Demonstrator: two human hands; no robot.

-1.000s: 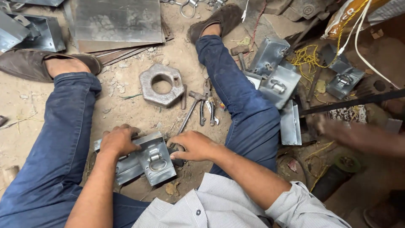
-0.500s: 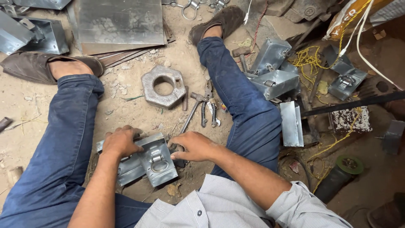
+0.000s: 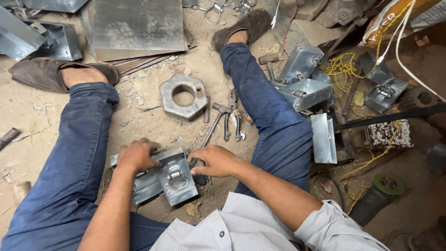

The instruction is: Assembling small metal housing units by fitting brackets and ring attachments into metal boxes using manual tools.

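Observation:
I sit on a sandy floor with my legs spread. Between them lies a folded grey sheet-metal bracket (image 3: 174, 179) with a ring fitting on its face. My left hand (image 3: 137, 155) presses down on the bracket's left part, fingers curled over its upper edge. My right hand (image 3: 213, 160) grips the bracket's right edge, where a dark block sits partly hidden under the fingers.
A heavy hexagonal metal nut (image 3: 182, 96) lies beyond the bracket, with a hammer (image 3: 214, 122) and pliers (image 3: 232, 123) beside my right leg. Metal sheets (image 3: 137, 25) lie at the top. More metal boxes (image 3: 304, 86), yellow cord (image 3: 341, 67) and a green tape roll (image 3: 388, 183) crowd the right.
Another person's arm at the right edge has withdrawn out of view. My hands stay on the bracket, nearly unmoved.

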